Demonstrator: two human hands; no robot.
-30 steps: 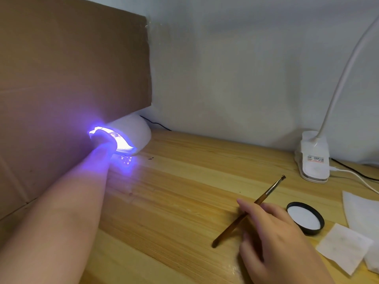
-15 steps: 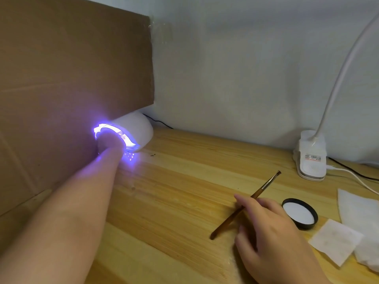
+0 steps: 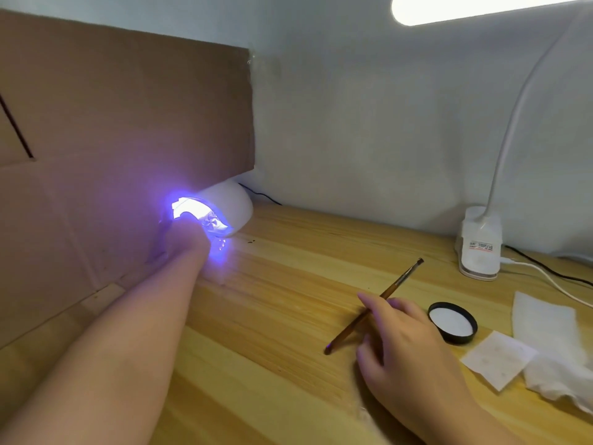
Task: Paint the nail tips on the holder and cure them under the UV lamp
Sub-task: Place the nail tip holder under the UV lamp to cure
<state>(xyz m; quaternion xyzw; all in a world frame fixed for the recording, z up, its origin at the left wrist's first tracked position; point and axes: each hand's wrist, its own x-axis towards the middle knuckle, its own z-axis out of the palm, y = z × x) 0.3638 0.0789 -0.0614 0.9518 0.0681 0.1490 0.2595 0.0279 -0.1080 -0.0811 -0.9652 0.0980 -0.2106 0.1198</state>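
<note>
**UV lamp lit at left of centre, left hand at its mouth, brush in right hand**

The UV lamp point(image 3: 229, 203), a white dome, sits on the table point(image 3: 288, 316) left of centre, tucked under the lower right corner of a leaning cardboard sheet point(image 3: 128, 123). Its mouth faces the lower left of the frame and glows violet. The left hand point(image 3: 187, 239) reaches into that mouth; the glare and the lamp hide its fingers, so I cannot tell how they lie or what they hold. The nail tips and holder cannot be made out.

The right hand point(image 3: 404, 342) rests on the table at lower right, fingers curled round a brush point(image 3: 375, 305). The brush's long axis runs diagonally, bristles toward the upper right, butt end toward the lower left, near the wood.

Just right of that hand lies a black lid point(image 3: 452, 322) with a white inside, then a wipe point(image 3: 499, 359) and crumpled tissue point(image 3: 552, 348) near the right edge. A white clip lamp point(image 3: 479, 245) stands at the back right, near the wall, its neck curving up to a lit head at the top edge. Bare wood lies between the two hands.
</note>
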